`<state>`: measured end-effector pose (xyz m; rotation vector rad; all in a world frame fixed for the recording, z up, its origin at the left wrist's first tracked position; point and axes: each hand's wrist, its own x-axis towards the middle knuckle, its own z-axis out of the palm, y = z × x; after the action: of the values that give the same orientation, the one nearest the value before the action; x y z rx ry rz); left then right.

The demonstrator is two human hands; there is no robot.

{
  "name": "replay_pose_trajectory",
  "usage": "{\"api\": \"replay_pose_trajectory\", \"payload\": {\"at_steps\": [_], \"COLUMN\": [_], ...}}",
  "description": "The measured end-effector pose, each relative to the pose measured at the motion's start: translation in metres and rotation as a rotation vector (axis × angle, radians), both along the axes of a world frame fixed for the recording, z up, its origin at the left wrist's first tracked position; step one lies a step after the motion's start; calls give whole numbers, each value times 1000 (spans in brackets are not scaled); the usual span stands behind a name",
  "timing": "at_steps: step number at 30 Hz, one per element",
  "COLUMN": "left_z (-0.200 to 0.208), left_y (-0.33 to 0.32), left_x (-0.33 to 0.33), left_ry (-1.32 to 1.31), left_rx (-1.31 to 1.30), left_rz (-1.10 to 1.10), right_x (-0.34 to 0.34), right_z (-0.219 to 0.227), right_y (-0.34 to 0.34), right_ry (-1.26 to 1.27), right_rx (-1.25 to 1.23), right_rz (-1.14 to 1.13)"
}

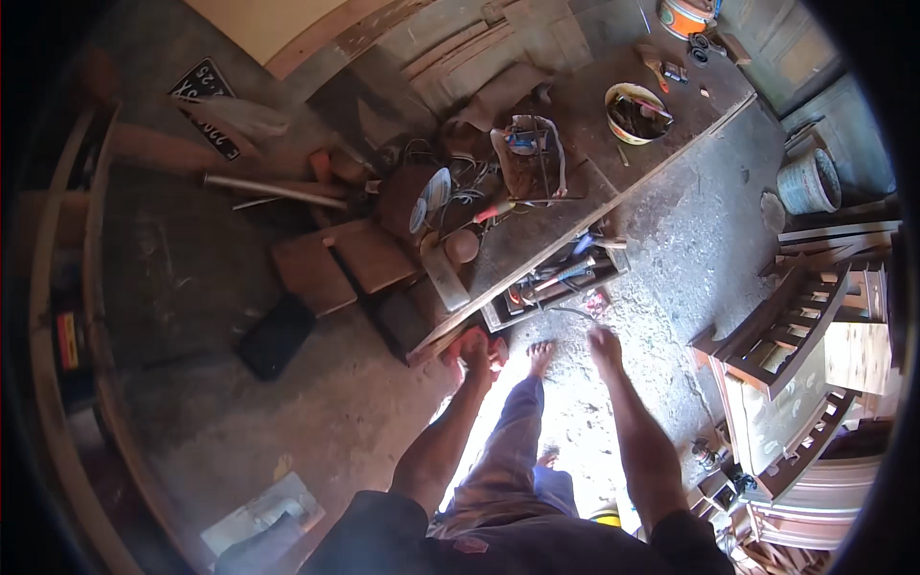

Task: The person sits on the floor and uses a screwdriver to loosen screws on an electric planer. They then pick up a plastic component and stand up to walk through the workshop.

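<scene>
My left hand (471, 351) is closed at the near corner of the wooden workbench, on a red crumpled thing (497, 351) that could be cloth or plastic. Its fingertips are partly lost against the red. To the right, my right hand (604, 347) is held low over the sunlit floor with its fingers drawn together; what they hold, if anything, cannot be made out. Just beyond that hand are a small pinkish-red piece (598, 304) and a dark thin cord (571, 310). Between the hands and the bench, an open drawer (623, 261) holds several hand tools, one a hammer-like tool (565, 274).
Clutter covers the workbench (599, 187): a tub of odds and ends (618, 94), a paintbrush (654, 63), wires and boards. Dark carved furniture parts (767, 331) stack up at right, below a grey bucket (810, 182). My bare foot (541, 356) stands between my hands.
</scene>
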<state>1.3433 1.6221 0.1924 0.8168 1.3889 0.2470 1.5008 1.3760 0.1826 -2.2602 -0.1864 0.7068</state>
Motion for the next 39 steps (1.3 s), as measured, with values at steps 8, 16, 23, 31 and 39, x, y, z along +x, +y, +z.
{"api": "replay_pose_trajectory", "payload": {"at_steps": [8, 16, 23, 31, 39], "left_z": [205, 577, 607, 629, 641], "left_y": [-45, -136, -238, -285, -340], "left_x": [47, 31, -82, -107, -109], "left_ry": [-531, -1913, -2232, -2172, -2157], "left_rx": [67, 514, 413, 418, 286], "left_rz": [-289, -622, -848, -1189, -1361], "right_x": [-242, -168, -253, -324, -368], "right_z": [68, 516, 626, 629, 629], "right_y": [-184, -161, -241, -304, -337], "right_ry": [682, -793, -1104, -1230, -1295], "right_rx": [75, 1088, 1537, 1514, 1496], "right_rz": [-700, -427, -72, -100, -143]}}
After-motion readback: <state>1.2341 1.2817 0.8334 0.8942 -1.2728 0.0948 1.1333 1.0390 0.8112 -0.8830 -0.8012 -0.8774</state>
